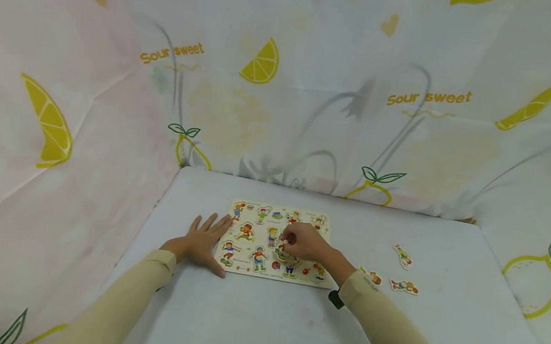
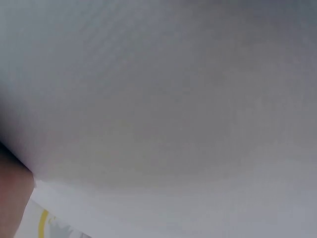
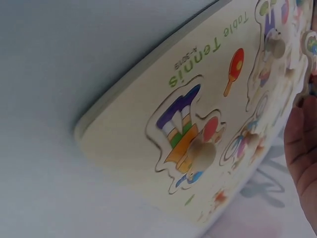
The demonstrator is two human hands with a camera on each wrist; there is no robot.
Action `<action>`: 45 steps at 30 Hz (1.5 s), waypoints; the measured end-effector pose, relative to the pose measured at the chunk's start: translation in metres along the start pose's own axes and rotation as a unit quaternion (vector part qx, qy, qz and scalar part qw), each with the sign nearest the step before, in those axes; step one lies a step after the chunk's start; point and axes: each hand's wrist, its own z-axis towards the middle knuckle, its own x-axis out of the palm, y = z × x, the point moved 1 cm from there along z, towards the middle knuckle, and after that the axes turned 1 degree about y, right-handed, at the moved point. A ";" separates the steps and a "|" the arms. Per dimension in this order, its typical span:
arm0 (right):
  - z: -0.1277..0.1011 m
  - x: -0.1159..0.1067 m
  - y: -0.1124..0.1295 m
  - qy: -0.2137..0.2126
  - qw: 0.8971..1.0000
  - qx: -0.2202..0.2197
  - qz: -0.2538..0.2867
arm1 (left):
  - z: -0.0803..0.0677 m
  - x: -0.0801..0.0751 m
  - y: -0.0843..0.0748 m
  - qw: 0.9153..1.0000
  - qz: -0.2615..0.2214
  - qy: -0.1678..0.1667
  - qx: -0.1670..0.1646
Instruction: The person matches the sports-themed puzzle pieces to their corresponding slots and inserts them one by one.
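A cream wooden knob puzzle board (image 1: pixel 243 251), printed with sports figures, lies on the white table. My left hand (image 1: pixel 203 241) rests with straight, spread fingers at its left edge. Over the right half of the board, my right hand (image 1: pixel 305 242) pinches a puzzle piece (image 3: pixel 311 47), which shows only partly at the edge of the right wrist view. Its figure is too hidden to make out. A table tennis piece (image 3: pixel 185 141) with a round knob sits in its slot near the board's corner. The left wrist view shows mostly white surface and a strip of skin (image 2: pixel 12 196).
Right of the board lie three loose puzzle pieces: one farther back (image 1: pixel 403 257), one near my right sleeve (image 1: pixel 369 276), and another beside it (image 1: pixel 404 286). A lemon-printed cloth (image 1: pixel 284 108) hangs behind the white table (image 1: pixel 243 326) and along its sides.
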 end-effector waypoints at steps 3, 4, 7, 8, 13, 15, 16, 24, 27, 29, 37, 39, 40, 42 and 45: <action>0.007 0.004 0.006 0.003 1.000 -0.005 0.005 | -0.002 0.000 0.001 1.000 0.003 0.004 -0.004; 0.009 0.006 0.007 0.005 1.000 -0.011 0.009 | -0.003 0.000 0.001 1.000 -0.003 0.003 -0.002; 0.015 0.013 0.013 0.012 1.000 -0.025 0.013 | -0.005 0.002 0.000 1.000 -0.019 -0.004 0.007; 0.017 0.015 0.015 0.016 0.999 -0.026 0.019 | -0.006 0.003 -0.001 1.000 -0.024 -0.007 0.011; 0.027 0.028 0.025 0.034 0.998 -0.010 0.059 | -0.008 0.008 -0.003 0.999 -0.031 -0.009 0.012; 0.032 0.033 0.028 0.037 0.997 -0.005 0.064 | -0.008 0.010 -0.003 1.000 -0.027 -0.011 0.009; 0.035 0.036 0.029 0.037 0.997 -0.006 0.064 | -0.007 0.010 -0.003 1.000 -0.025 -0.012 0.007; 0.048 0.055 0.041 0.048 0.998 0.014 0.038 | -0.005 0.003 -0.007 1.000 -0.013 -0.014 0.007; 0.052 0.058 0.049 0.050 0.998 0.018 0.021 | -0.005 -0.001 -0.008 1.000 -0.002 -0.011 0.004; 0.056 0.059 0.055 0.050 0.998 0.022 0.011 | -0.006 -0.004 -0.008 1.000 0.000 -0.015 0.004; 0.070 0.069 0.069 0.053 0.998 0.029 -0.025 | -0.005 -0.003 -0.004 1.000 -0.010 -0.026 0.014; 0.071 0.072 0.069 0.048 0.998 0.036 -0.009 | -0.003 0.000 -0.003 1.000 -0.011 -0.024 0.016; 0.072 0.073 0.068 0.044 0.998 0.040 0.001 | -0.003 0.000 -0.003 1.000 -0.012 -0.023 0.018; 0.073 0.074 0.067 0.037 0.998 0.048 0.020 | -0.003 0.000 -0.003 1.000 -0.010 -0.020 0.017; 0.075 0.072 0.068 0.030 0.998 0.035 0.032 | -0.003 -0.002 -0.003 1.000 -0.007 -0.022 0.016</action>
